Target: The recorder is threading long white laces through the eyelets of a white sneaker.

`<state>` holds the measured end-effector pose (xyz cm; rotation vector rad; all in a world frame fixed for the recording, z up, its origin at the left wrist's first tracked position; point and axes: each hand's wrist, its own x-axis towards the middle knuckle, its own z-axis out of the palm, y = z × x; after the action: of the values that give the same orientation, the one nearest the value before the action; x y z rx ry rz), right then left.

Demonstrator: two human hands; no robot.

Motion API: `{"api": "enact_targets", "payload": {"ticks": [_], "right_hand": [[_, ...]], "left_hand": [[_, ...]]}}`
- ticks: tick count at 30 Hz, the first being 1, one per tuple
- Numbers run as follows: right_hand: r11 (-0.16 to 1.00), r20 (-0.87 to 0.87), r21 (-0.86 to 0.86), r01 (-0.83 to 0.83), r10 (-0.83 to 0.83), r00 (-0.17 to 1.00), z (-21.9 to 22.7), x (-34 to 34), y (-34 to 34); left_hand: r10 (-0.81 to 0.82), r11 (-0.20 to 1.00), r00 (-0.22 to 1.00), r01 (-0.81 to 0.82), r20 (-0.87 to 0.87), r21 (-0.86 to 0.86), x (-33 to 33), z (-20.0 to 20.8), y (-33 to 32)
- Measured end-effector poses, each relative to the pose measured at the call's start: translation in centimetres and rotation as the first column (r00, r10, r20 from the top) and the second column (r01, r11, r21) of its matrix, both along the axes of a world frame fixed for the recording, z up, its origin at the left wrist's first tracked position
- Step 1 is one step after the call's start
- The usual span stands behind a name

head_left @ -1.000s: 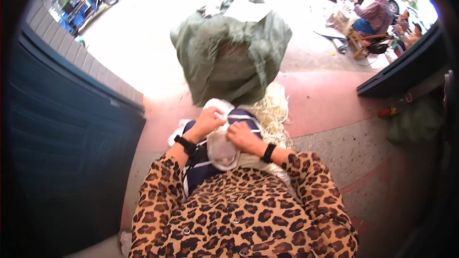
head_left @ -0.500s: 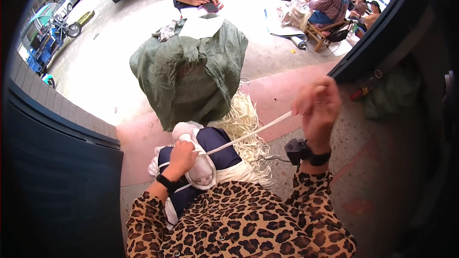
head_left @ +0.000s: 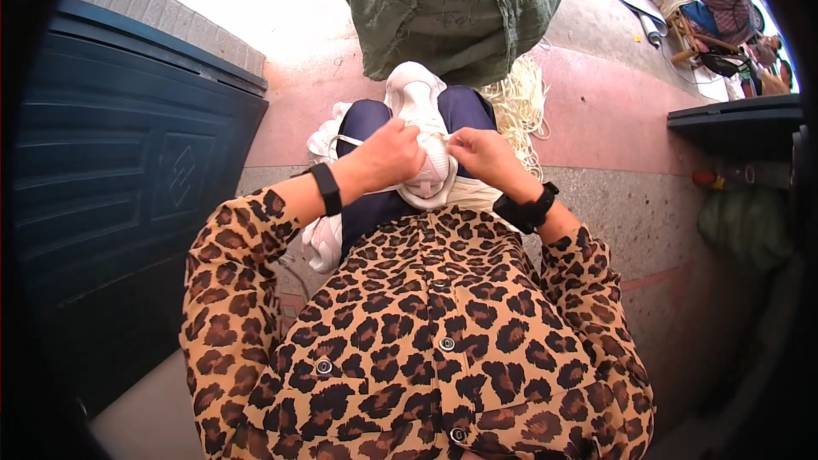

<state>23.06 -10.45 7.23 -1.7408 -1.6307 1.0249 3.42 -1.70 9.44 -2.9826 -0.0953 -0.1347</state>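
A white sneaker (head_left: 434,162) lies on my lap between my thighs, its toe pointing away from me. Over the left side of its lacing, my left hand (head_left: 394,153) is closed, and whatever its fingers hold is hidden. My right hand (head_left: 484,155) pinches at the right edge of the lacing, thumb and fingertips together on what looks like a shoelace. A pale shoelace strand (head_left: 342,140) loops out by my left wrist. More white shoes (head_left: 322,243) rest beside my left thigh.
A large green woven sack (head_left: 460,17) stands just beyond my knees. Many loose cream laces (head_left: 518,106) hang at its right. A dark blue door (head_left: 145,162) is on my left, another door edge (head_left: 733,123) on my right. A seated person (head_left: 720,13) is at the far right.
My right hand has come down and left from its raised position, where it drew a lace out taut, to the sneaker. My view has tilted downward.
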Motion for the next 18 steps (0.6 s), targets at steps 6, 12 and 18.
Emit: {"api": "enact_targets", "payload": {"ticks": [6, 12, 18], "right_hand": [[0.997, 0.073, 0.059, -0.046, 0.042, 0.996, -1.1, -0.6, -0.6], [0.961, 0.183, 0.105, -0.257, 0.236, 0.955, -1.9, -3.9, -0.3], [0.971, 0.170, 0.213, -0.113, 0.077, 0.982, -2.5, -5.6, 0.9]], "left_hand": [[0.067, 0.997, 0.996, -0.068, -0.057, -0.023, -4.3, -0.5, -0.2], [0.311, 0.950, 0.946, -0.307, 0.091, -0.059, -6.1, -0.4, -2.0], [0.579, 0.815, 0.807, -0.578, 0.114, -0.045, -5.5, -1.3, -2.7]]}}
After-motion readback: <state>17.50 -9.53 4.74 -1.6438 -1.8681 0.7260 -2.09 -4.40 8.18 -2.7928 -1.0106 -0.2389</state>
